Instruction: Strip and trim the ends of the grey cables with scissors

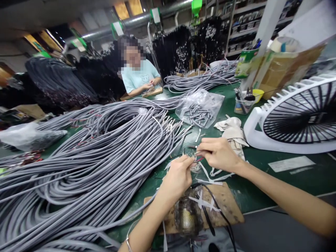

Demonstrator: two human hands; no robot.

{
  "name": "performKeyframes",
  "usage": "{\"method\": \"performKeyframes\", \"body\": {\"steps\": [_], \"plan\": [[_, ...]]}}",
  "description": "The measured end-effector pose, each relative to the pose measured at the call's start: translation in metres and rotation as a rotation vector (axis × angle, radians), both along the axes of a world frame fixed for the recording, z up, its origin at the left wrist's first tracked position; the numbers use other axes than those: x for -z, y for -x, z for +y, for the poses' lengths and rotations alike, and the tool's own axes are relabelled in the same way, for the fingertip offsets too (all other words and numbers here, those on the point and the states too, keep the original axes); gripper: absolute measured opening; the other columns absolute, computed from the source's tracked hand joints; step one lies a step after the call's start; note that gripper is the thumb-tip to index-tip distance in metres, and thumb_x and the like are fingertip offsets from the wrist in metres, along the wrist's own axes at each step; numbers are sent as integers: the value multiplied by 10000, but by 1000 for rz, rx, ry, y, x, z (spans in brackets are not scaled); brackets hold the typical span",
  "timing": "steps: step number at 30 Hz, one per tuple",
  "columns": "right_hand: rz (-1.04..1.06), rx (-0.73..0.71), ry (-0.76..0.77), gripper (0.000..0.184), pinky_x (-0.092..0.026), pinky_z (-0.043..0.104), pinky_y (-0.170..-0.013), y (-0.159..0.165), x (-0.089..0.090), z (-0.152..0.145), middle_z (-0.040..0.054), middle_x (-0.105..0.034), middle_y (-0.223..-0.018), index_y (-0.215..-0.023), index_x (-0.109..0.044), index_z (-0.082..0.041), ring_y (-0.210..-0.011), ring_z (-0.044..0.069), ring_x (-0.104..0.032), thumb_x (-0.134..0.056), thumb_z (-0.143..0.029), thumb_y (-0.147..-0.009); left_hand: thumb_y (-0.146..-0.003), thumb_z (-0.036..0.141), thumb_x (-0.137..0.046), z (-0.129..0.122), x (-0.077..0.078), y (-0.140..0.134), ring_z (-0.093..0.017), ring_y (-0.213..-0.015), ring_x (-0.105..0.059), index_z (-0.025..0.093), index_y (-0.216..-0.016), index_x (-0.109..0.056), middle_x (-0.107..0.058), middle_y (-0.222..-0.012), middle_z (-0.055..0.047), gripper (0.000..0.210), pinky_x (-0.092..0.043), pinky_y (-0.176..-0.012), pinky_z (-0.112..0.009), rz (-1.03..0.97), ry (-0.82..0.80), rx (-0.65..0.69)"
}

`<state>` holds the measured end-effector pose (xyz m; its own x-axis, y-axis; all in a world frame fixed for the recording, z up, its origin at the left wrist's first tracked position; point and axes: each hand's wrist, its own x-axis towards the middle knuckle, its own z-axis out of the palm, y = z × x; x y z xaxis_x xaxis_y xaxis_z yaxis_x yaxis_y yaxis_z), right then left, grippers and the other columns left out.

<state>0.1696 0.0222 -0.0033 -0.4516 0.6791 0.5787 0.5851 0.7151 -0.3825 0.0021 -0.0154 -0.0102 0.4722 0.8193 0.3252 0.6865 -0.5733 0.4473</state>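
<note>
My left hand is closed, fingers pinched around the end of a grey cable that runs back beneath my forearm. Close against it, my right hand pinches a thin red wire that shows between the two hands. The fingers partly hide the cable end. Below the hands lies a worn wooden board, bearing a wrapped roundish object with a gold-coloured mesh front and a black cord. White strips lie crossed on the board.
Bundles of grey cable cover the left of the green table. Beyond my hands sit a plastic bag of short grey pieces and a white cloth. A white fan stands right. Across the table, a person works with both hands.
</note>
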Motion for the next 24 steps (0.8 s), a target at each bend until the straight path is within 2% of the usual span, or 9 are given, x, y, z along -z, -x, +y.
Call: {"method": "performKeyframes", "body": {"steps": [3,6,8,10,12,15,18,20,24], "plan": [[158,-19,229,183,-329,200,-518,-2,-5,11,-14,-549,-546,-536,-592,-148,-527,84,-478,-563,-153,-716,-827,80,-407,-4,-9,2,-125,-593,-478,141,-820,-625,-539,-663,-25,227,-369,-565,-228,-36,5,60],[232,-7,420,176,-350,208,-518,-9,-9,21,0,-580,-553,-561,-611,-130,-528,94,-485,-593,-226,-708,-864,165,-406,-5,-15,4,-121,-587,-476,148,-743,-617,-541,-633,-18,244,-354,-565,-232,-121,74,92],[204,-4,528,232,-357,213,-516,-18,-11,27,22,-612,-590,-637,-644,-113,-541,104,-501,-552,-292,-750,-873,221,-409,-3,-14,6,-127,-593,-504,147,-725,-608,-551,-617,-16,259,-367,-575,-236,-218,178,36],[70,-13,571,284,-354,214,-510,-26,-11,31,34,-634,-623,-704,-668,-109,-550,110,-514,-505,-325,-787,-867,266,-430,0,-10,8,-134,-600,-539,152,-875,-580,-571,-621,-7,189,-391,-578,-237,-365,291,-63],[-74,-36,577,255,-343,214,-494,-31,-9,32,26,-639,-605,-688,-683,-127,-530,113,-520,-565,-345,-746,-854,296,-460,4,-6,10,-135,-606,-564,169,-1052,-462,-584,-634,9,235,-411,-575,-232,-534,370,-147],[-253,-39,539,238,-346,218,-496,-30,-5,28,12,-623,-533,-601,-680,-166,-495,118,-534,-612,-363,-715,-843,312,-480,7,-3,12,-121,-611,-568,194,-1076,-342,-584,-656,22,295,-418,-573,-219,-686,408,-191],[-427,163,375,200,-349,233,-528,-22,4,24,47,-652,-610,-702,-692,-180,-565,146,-582,-520,-244,-781,-844,282,-473,7,-5,14,-100,-590,-525,188,-1055,-360,-571,-681,16,258,-398,-557,-208,-696,421,-175],[-470,276,317,193,-332,250,-522,-17,11,22,95,-659,-664,-750,-685,-150,-613,183,-602,-497,-111,-730,-847,257,-461,7,-9,14,-86,-563,-476,171,-1088,-398,-551,-686,13,263,-375,-541,-204,-697,437,-138],[-475,339,279,209,-299,264,-509,-12,20,23,143,-641,-711,-693,-646,-113,-638,221,-598,-461,-35,-637,-846,246,-470,8,-14,17,-74,-532,-410,151,-1155,-443,-503,-671,19,325,-348,-531,-209,-828,500,-24]]}}
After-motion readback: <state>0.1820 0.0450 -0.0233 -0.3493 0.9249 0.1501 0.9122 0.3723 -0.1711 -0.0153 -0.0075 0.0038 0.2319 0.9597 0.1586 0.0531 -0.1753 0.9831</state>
